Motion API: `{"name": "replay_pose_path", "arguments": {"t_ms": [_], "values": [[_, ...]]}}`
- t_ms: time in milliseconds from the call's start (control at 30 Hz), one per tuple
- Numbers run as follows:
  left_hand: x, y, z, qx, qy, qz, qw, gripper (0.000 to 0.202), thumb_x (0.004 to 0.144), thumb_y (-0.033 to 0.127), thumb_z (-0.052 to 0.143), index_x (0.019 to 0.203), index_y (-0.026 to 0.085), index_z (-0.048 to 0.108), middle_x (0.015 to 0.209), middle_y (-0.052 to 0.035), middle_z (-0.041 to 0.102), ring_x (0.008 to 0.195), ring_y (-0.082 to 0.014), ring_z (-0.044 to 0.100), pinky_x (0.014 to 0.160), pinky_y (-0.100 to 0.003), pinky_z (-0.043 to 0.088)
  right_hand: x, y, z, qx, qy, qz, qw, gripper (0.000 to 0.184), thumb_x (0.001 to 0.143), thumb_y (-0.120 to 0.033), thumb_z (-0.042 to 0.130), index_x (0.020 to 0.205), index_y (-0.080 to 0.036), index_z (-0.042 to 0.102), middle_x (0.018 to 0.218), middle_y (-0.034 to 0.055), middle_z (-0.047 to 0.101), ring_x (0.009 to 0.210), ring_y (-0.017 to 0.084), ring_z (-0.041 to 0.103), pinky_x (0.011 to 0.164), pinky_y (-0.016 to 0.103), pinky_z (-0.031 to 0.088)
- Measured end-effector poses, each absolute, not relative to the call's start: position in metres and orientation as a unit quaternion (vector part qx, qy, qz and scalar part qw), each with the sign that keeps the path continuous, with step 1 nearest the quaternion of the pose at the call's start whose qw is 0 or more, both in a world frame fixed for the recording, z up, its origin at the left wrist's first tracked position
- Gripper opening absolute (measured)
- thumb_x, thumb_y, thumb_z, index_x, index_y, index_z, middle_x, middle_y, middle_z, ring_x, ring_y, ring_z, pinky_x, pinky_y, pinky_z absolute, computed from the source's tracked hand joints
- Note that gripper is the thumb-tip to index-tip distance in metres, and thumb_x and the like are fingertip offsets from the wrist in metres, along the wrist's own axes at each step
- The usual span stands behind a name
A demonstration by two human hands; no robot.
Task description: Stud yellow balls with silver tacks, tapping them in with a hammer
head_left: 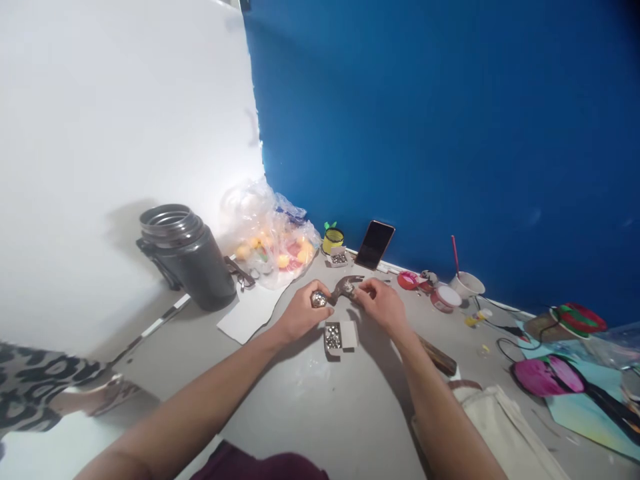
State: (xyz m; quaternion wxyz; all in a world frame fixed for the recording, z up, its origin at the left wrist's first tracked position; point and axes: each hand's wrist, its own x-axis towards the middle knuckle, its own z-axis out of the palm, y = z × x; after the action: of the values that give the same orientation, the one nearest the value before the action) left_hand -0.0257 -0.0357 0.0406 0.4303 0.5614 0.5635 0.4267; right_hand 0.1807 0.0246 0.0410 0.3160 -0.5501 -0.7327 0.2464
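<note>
My left hand (300,312) is closed around the striking end of a claw hammer's metal head (344,288). My right hand (381,303) pinches the head near its claw, fingers curled. The hammer's wooden handle (438,357) runs back under my right forearm to the right. Just below both hands lies a small open box of silver tacks (334,337) on the grey floor.
A dark grey jug (184,255) stands at the left by the white wall, a plastic bag of colourful items (273,240) behind it. A second tack box (339,257), phone (375,244), paint pots (445,298), cup with brush (466,283) and painted cut-outs (547,375) sit along the blue wall.
</note>
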Motion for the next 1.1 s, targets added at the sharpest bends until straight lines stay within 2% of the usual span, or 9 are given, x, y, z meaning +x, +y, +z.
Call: {"name": "replay_pose_path", "arguments": {"t_ms": [67,133,300,400,600,733,900,1000,1100], "values": [[-0.029,-0.034,0.039,0.528,0.556,0.421,0.484,0.028,0.07,0.024,0.065,0.098,0.021,0.057,0.058,0.0092,0.048,0.045,-0.0084,0.04,0.046,-0.023,0.03,0.189,0.033,0.029,-0.592,-0.764,0.139,0.213,0.017,0.084,-0.037,0.068,0.087,-0.02,0.068,0.09,0.0086,0.069,0.084,0.022,0.06,0.067,0.03,0.038],[-0.031,-0.032,0.036,0.499,0.535,0.441,0.52,0.036,0.069,0.022,0.064,0.104,0.021,0.056,0.061,0.0089,0.05,0.045,-0.0083,0.044,0.046,-0.023,0.032,0.193,0.037,0.019,-0.604,-0.78,0.091,0.134,0.016,0.084,-0.035,0.069,0.088,-0.019,0.068,0.096,0.0112,0.068,0.09,0.024,0.061,0.067,0.03,0.036],[-0.031,-0.027,0.031,0.462,0.527,0.495,0.513,0.052,0.064,0.02,0.07,0.114,0.02,0.056,0.087,0.0019,0.062,0.062,-0.0102,0.059,0.059,-0.026,0.048,0.19,0.036,0.015,-0.608,-0.783,0.084,0.097,0.018,0.089,-0.035,0.065,0.095,-0.018,0.067,0.098,0.0114,0.07,0.086,0.023,0.064,0.065,0.03,0.033],[-0.034,-0.022,0.028,0.44,0.565,0.495,0.492,0.047,0.063,0.02,0.071,0.108,0.018,0.06,0.077,0.0022,0.062,0.062,-0.0115,0.058,0.059,-0.026,0.049,0.187,0.031,0.027,-0.625,-0.768,0.044,0.134,0.02,0.09,-0.033,0.066,0.105,-0.019,0.065,0.09,0.0093,0.072,0.075,0.022,0.064,0.065,0.031,0.032],[-0.04,-0.015,0.02,0.457,0.589,0.487,0.455,0.041,0.059,0.018,0.072,0.099,0.016,0.063,0.069,0.0023,0.064,0.056,-0.0125,0.058,0.054,-0.026,0.046,0.177,0.013,0.046,-0.514,-0.779,-0.058,0.354,0.017,0.096,-0.029,0.057,0.109,-0.02,0.065,0.093,0.0098,0.072,0.083,0.025,0.062,0.072,0.033,0.037],[-0.038,-0.017,0.021,0.471,0.578,0.487,0.455,0.032,0.06,0.019,0.072,0.09,0.017,0.062,0.067,0.0033,0.062,0.055,-0.0124,0.058,0.053,-0.026,0.045,0.169,0.005,0.046,-0.468,-0.797,-0.083,0.372,0.015,0.099,-0.029,0.054,0.094,-0.021,0.066,0.082,0.0074,0.069,0.077,0.023,0.06,0.072,0.033,0.036],[-0.037,-0.018,0.023,0.46,0.558,0.495,0.482,0.037,0.059,0.016,0.073,0.095,0.017,0.063,0.068,0.0028,0.064,0.055,-0.0123,0.058,0.053,-0.026,0.046,0.172,0.005,0.052,-0.467,-0.772,-0.094,0.42,0.018,0.101,-0.03,0.052,0.094,-0.02,0.065,0.084,0.0083,0.069,0.08,0.023,0.06,0.075,0.033,0.038],[-0.035,-0.019,0.024,0.442,0.544,0.505,0.503,0.036,0.061,0.014,0.074,0.095,0.016,0.063,0.072,0.001,0.067,0.057,-0.0126,0.061,0.056,-0.028,0.05,0.175,0.009,0.054,-0.456,-0.792,-0.077,0.398,0.017,0.099,-0.03,0.055,0.089,-0.02,0.064,0.079,0.0069,0.068,0.075,0.022,0.059,0.071,0.032,0.037],[-0.033,-0.021,0.026,0.434,0.533,0.488,0.538,0.036,0.064,0.014,0.074,0.099,0.014,0.064,0.073,-0.0019,0.069,0.061,-0.0155,0.066,0.06,-0.031,0.055,0.179,0.014,0.051,-0.453,-0.8,-0.062,0.39,0.009,0.095,-0.026,0.059,0.095,-0.02,0.065,0.083,0.0062,0.071,0.076,0.022,0.061,0.07,0.032,0.038]]}}
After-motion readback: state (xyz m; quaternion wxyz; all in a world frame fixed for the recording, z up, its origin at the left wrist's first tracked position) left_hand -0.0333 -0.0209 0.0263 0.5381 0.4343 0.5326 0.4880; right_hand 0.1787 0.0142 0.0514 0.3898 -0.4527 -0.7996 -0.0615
